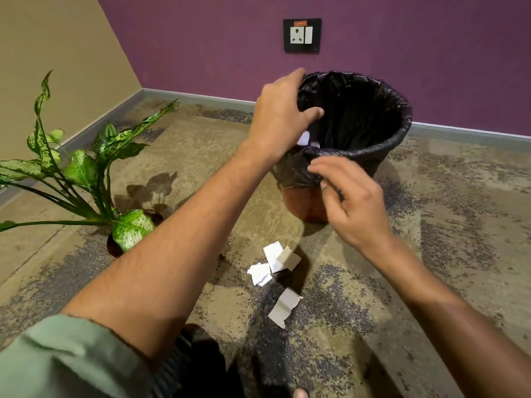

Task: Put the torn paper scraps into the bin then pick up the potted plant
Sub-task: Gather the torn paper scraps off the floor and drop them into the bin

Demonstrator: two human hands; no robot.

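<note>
Scraps (pixel 275 264) on carpet — left hand (pixel 283 113) over bin (pixel 396 130).

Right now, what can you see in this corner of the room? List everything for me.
bin: one, brown, lined with a black bag, on the carpet near the purple wall
paper scraps: several, white, on the carpet in front of the bin; a few more white bits show inside it
potted plant: one, green speckled leaves in a dark brown pot, on the floor at left
wall socket: one, black plate, white switch, on the purple wall
carpet: beige and grey, patchy
sleeve: one, pale green, left arm
left hand: over the bin's near-left rim
right hand: before the bin, fingers loosely curled, holding nothing
</note>
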